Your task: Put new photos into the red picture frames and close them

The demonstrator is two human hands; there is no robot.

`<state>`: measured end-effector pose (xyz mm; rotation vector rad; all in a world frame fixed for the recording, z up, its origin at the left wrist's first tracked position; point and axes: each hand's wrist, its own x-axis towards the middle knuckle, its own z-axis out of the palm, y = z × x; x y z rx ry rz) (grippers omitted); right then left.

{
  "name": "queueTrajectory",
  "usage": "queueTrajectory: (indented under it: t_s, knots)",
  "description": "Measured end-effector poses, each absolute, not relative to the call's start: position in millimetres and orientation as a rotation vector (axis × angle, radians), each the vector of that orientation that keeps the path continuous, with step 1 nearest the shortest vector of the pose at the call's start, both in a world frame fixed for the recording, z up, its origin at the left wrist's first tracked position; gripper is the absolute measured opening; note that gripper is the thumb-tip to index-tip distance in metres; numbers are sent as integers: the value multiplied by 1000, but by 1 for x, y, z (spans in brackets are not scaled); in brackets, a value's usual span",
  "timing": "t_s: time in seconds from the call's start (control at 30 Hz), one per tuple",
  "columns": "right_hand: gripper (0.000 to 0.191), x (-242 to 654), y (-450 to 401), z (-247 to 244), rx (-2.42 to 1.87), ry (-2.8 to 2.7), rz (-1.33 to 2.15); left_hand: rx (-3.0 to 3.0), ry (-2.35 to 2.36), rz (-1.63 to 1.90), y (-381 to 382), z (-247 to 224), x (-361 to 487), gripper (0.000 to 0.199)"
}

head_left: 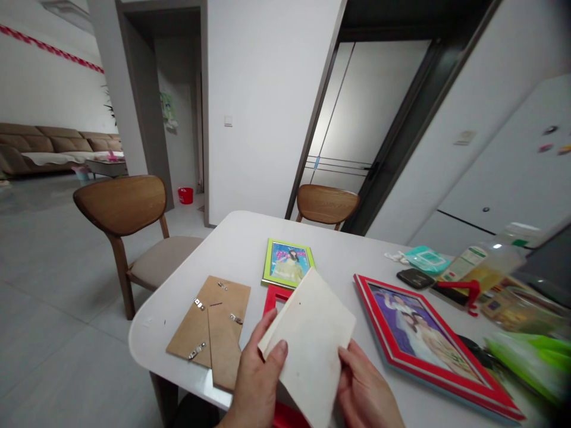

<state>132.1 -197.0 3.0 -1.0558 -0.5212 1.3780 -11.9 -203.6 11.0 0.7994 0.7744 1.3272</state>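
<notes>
Over table (232, 238) edge, head view: left hand (259, 380) and right hand (368, 389) both pinch a cream sheet (310, 342), tilted above a red frame (275, 297). Brown backing board (209, 327) lies left; green frame (288, 263) behind, large red frame (428, 339) right.

Both hands raised low in view: left hand (257, 380) thumb pressed forward, right hand (366, 389) fingers curled, gripping.

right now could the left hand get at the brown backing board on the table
Probably yes: the backing board lies bare just beside the left hand, but that hand grips the cream card.
</notes>
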Motion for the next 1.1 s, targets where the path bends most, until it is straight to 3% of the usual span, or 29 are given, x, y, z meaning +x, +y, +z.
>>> queueTrajectory:
  t_s: [0.2,0.33,0.57,0.77,0.97,1.1]
  knots:
    - [66,171,-186,8,-1444,-705,1390,1509,1168,1059,-193,-5,-39,43]
    - [64,167,-174,4,-1463,-777,1333,1941,1257,875,-199,-14,-42,50]
    - [59,153,-165,-3,-1435,-850,1291,2258,1214,677,-200,-24,-42,58]
    - [49,154,-161,-4,-1512,-1103,1233,2292,1260,570,-198,-15,-42,50]
    - [35,159,-162,-1,-2000,-1786,400,2338,1291,478,-197,-11,-43,40]
    - [35,158,-168,-4,-2211,-1993,91,2362,1273,479,-198,-9,-41,33]
